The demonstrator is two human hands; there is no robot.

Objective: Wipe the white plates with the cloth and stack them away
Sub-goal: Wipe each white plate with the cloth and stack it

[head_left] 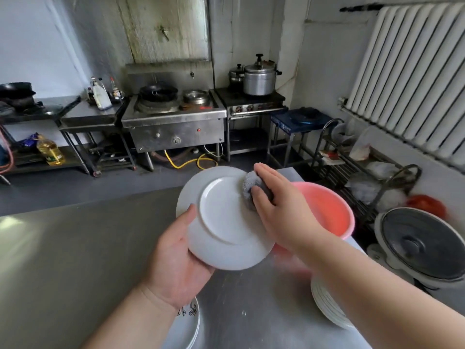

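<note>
Above the steel worktop point(75, 248), from the head camera, the only view I have: I've got the left hand point(176, 258) clamped on the near-left rim of a white plate point(224, 220), thumb over the edge, fingers hidden beneath, the plate tilted up off the surface with its underside ring towards me. The right hand point(276, 205) lies flat, fingers pressing a grey cloth point(251, 188) onto the plate's upper right rim. So by my reading this is the wiping step, mid-plate, working the back face. A pink basin point(334, 212) sits just behind the right hand. Down by my right forearm there's a stack of white plates point(327, 306) on the worktop, and another pile with dark markings point(186, 321) under the left wrist; which one is the finished stack I can't tell. Next, I reckon, sweep the cloth round the rest of the rim, turn the plate over, then set it flat on the done pile.
</note>
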